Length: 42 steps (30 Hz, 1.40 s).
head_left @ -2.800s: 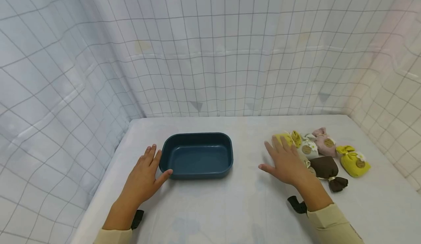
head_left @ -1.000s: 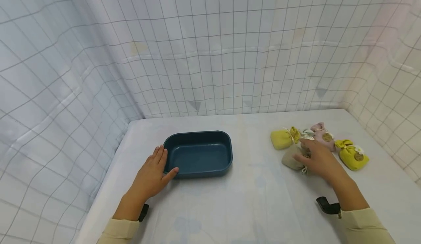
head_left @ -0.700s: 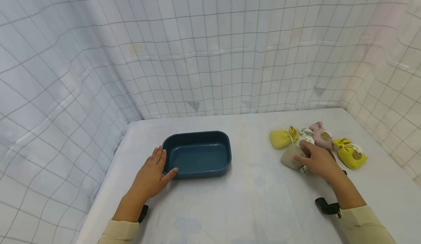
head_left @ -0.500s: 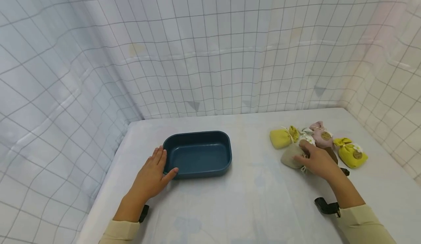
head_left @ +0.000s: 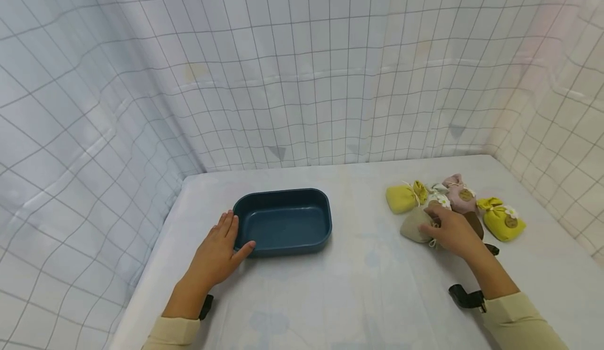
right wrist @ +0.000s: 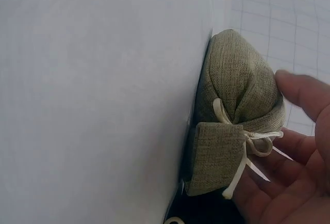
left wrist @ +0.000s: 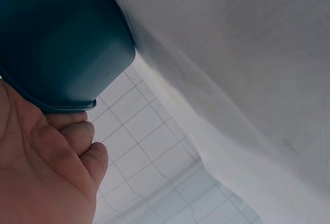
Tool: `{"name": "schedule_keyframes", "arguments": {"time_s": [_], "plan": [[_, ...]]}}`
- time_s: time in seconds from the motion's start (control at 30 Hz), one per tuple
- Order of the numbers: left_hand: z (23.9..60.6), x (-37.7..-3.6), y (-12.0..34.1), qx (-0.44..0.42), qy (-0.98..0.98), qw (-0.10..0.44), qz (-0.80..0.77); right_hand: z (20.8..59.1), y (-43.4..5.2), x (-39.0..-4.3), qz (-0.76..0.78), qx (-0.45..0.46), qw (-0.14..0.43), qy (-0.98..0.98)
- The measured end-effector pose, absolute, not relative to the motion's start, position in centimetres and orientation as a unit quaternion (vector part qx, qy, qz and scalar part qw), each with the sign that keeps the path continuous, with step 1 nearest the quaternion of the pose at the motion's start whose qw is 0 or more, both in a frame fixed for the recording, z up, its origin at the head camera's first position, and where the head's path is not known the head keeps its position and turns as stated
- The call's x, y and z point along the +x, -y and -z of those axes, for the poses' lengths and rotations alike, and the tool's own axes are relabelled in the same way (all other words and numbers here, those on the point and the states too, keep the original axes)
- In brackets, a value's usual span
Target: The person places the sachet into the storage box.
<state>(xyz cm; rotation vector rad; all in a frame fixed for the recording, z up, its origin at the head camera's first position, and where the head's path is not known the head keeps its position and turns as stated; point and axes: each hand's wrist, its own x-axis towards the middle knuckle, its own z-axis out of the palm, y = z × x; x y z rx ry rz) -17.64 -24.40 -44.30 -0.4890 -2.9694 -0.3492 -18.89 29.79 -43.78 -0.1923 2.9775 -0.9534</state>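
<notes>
My left hand (head_left: 214, 250) lies along the left rim of a dark blue rectangular tub (head_left: 285, 224), fingers straight and thumb over the near rim. In the left wrist view its fingertips touch the outside of the tub (left wrist: 62, 38). At the right, my right hand (head_left: 455, 232) has thumb and fingers curled about a small beige drawstring pouch (head_left: 416, 225), which rests on the table. The right wrist view shows the thumb against the body of the beige pouch (right wrist: 242, 79), with its white cord tied in a bow. Some fingers are partly hidden behind it.
Around the right hand lie other pouches: a yellow one (head_left: 400, 199), a whitish one with a flower (head_left: 440, 199), a pink one (head_left: 460, 195), a dark brown one (head_left: 475, 224) partly covered, and another yellow one (head_left: 506, 224). Gridded curtains (head_left: 302, 77) enclose the white table (head_left: 358, 287).
My right hand went from hovering flat over the pouches to holding the beige one. The left hand shifted slightly right onto the tub's rim. In the last half second both hands barely moved.
</notes>
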Motion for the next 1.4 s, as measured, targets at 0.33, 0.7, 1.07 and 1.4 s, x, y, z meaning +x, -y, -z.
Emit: {"name": "schedule_keyframes", "arguments": {"time_s": [0.33,0.7,1.07,1.4], "plan": [[44.2,-17.6,24.4,-0.160,0.979,0.057,0.115,44.0,-29.3,-19.3,0.306,-0.071,-0.006,-0.949],[44.2,-17.4,24.3,-0.159,0.978,0.057,0.119,43.4,-29.1,-19.2,0.304,-0.087,-0.023,-0.948],[44.2,-17.5,24.3,-0.157,0.979,0.057,0.115,42.5,-28.9,-20.1,0.294,-0.118,-0.011,-0.949],[43.9,-17.3,24.2,-0.159,0.979,0.063,0.111,40.9,-28.5,-22.0,0.238,-0.195,-0.022,-0.951]]}}
